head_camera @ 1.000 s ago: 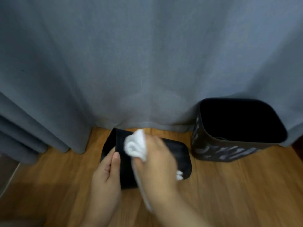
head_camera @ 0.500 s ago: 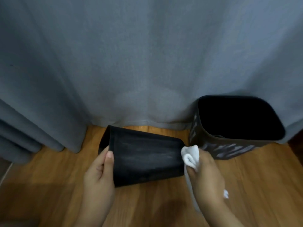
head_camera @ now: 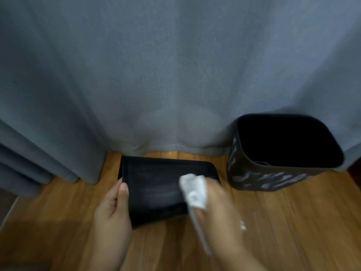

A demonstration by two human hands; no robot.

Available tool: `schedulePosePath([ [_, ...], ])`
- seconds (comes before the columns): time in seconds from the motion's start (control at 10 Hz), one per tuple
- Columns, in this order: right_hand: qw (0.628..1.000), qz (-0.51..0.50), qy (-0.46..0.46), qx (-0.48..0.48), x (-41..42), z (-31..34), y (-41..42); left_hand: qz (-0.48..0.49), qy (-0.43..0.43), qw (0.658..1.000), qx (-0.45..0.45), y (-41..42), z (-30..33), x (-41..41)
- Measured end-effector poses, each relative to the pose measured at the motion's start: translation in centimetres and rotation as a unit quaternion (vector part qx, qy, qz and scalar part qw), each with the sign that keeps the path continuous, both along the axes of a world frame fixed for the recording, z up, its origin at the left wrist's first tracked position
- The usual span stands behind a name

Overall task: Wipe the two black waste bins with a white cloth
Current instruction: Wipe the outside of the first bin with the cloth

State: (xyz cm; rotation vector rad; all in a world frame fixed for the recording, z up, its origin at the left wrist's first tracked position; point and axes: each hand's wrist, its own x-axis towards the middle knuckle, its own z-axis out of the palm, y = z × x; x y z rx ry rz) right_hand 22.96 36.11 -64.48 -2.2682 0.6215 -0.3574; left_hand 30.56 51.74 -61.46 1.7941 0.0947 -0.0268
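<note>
One black waste bin (head_camera: 156, 184) lies on its side on the wooden floor, its open end to the left. My left hand (head_camera: 113, 208) grips its rim at the left end, thumb on top. My right hand (head_camera: 220, 210) holds a bunched white cloth (head_camera: 193, 190) against the right part of the bin's upper side; a tail of cloth hangs down under the hand. The second black waste bin (head_camera: 273, 178), with pale streaks on its side, stands upright to the right, a short gap away.
A grey curtain (head_camera: 175, 75) hangs behind both bins and reaches the floor. Folded curtain pleats (head_camera: 29, 163) fill the left. Wooden floor (head_camera: 293, 222) stretches in front and to the right.
My right hand with the cloth swept right along the lying bin to its end, then came back left onto its upper side. The left hand kept its grip on the rim.
</note>
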Motion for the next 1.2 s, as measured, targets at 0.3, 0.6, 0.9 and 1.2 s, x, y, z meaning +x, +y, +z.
schedulePosePath([
  [0.3,0.993,0.025,-0.115,-0.014,6.0,4.5,2.4,-0.053,-0.020,0.998,0.026,-0.9,0.6,-0.4],
  [0.6,1.000,0.008,-0.017,0.017,6.6,3.3,-0.1,-0.026,0.005,1.000,0.009,0.4,0.6,-0.8],
  [0.9,0.989,-0.119,0.086,-0.014,1.4,-1.8,-5.7,-0.050,-0.017,0.999,0.002,0.0,1.5,-1.1],
  [1.2,0.991,0.112,-0.069,-0.010,1.5,3.1,6.2,-0.019,0.000,1.000,-0.007,0.4,0.5,-0.3],
])
